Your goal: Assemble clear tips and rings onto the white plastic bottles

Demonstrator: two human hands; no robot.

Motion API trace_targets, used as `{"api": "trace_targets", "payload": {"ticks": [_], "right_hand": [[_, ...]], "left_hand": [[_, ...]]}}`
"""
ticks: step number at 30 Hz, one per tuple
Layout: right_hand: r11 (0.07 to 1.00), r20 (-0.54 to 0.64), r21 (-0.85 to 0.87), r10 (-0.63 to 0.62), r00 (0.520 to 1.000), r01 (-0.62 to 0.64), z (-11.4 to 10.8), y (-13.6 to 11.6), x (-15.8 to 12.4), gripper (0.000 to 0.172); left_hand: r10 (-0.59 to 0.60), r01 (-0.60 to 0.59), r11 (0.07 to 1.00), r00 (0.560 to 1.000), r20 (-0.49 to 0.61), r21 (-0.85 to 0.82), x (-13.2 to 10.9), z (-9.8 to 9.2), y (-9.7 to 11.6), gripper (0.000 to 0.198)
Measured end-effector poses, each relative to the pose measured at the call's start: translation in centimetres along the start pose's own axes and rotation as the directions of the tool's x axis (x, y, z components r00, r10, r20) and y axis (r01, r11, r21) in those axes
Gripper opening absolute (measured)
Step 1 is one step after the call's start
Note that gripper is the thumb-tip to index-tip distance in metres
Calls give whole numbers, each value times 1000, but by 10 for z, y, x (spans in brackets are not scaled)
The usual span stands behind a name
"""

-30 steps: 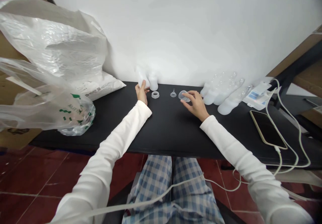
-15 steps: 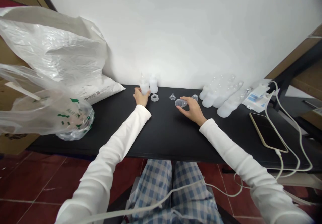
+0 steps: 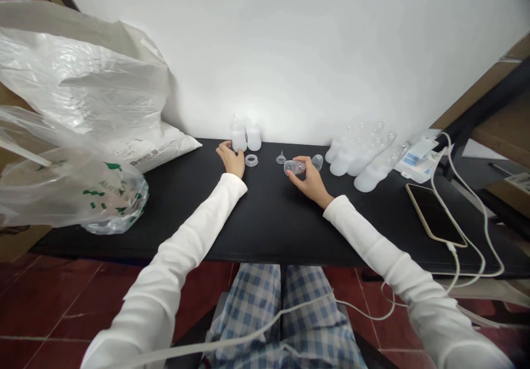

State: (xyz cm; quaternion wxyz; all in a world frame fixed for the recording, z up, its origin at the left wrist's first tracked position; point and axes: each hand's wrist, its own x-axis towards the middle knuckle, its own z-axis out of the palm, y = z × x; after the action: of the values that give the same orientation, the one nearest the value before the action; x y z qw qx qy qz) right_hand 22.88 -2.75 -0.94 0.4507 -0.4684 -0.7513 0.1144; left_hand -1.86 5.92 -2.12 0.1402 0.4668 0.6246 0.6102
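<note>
Head view: you work at a black table (image 3: 273, 214), with a white bag (image 3: 107, 82) at its left end. Your left hand (image 3: 232, 160) has its fingers parted and grips nothing; contact with the left bottle (image 3: 239, 140) just beyond cannot be confirmed. The right bottle (image 3: 254, 139) stands close beside it. Your right hand (image 3: 311, 181) pinches the held cup (image 3: 291, 167) between thumb and fingers. This cup is tilted on its side, right of the table's middle; whether it rests on the surface cannot be told. A second cup (image 3: 318, 162) lies just beyond that hand.

Treat the held cup as light, thin-walled and probably stiff plastic; its smooth wall may slip. Grasp opposite sides of the wall near the rim, and press lightly.

The ring (image 3: 251, 161) lies flat near your left hand; expect it to be light. The teat (image 3: 281, 158) sits tip up beside the held cup. Judge it soft; take it by the flange.
</note>
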Motion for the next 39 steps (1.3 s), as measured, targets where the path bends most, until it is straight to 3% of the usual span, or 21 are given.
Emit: {"api": "trace_targets", "payload": {"ticks": [1, 3, 5, 6, 8, 10, 13, 17, 28, 31, 34, 37, 39], "right_hand": [[999, -6, 41, 36, 999, -35, 2, -2, 0, 44], [989, -20, 115, 91, 996, -88, 5, -5, 1, 45], [975, -44, 179, 138, 989, -128, 9, -10, 2, 46], [966, -60, 210, 166, 984, -150, 10, -11, 3, 46], [941, -85, 270, 234, 968, -204, 14, -14, 6, 47], [913, -104, 318, 302, 948, -256, 18, -14, 10, 48], [895, -137, 348, 344, 929, -280, 25, -14, 15, 52], [914, -135, 311, 314, 940, -260, 28, -14, 17, 53], [981, -95, 109, 169, 981, -158, 19, -18, 6, 47], [995, -92, 47, 90, 992, -86, 13, -10, 9, 48], [992, -149, -117, -63, 987, 45, 0, 2, 14, 51], [943, -246, -325, -157, 957, 71, -20, 16, 20, 48], [919, -290, -393, -153, 945, 28, -30, 26, 24, 45]], "left_hand": [[64, -62, 996, 998, 25, -58, -12, 1, 5, 27], [182, -135, 970, 955, 234, -205, -38, 4, 18, 9], [285, -115, 930, 826, 487, -350, -63, 7, 32, 24], [333, -104, 910, 759, 559, -401, -73, 8, 37, 31], [378, -84, 889, 687, 620, -449, -85, 10, 45, 38], [362, -21, 883, 668, 651, -469, -89, 11, 48, 42], [290, 126, 859, 678, 675, -495, -89, 12, 47, 46], [180, 275, 821, 707, 684, -501, -89, 13, 44, 44], [103, 400, 778, 679, 727, -484, -89, 9, 48, 41], [124, 352, 809, 681, 721, -472, -87, 8, 48, 40], [167, 225, 870, 704, 690, -440, -84, 6, 49, 37], [245, -39, 936, 785, 570, -349, -76, 1, 49, 25], [300, -229, 949, 865, 403, -215, -65, -5, 46, 13]]}}
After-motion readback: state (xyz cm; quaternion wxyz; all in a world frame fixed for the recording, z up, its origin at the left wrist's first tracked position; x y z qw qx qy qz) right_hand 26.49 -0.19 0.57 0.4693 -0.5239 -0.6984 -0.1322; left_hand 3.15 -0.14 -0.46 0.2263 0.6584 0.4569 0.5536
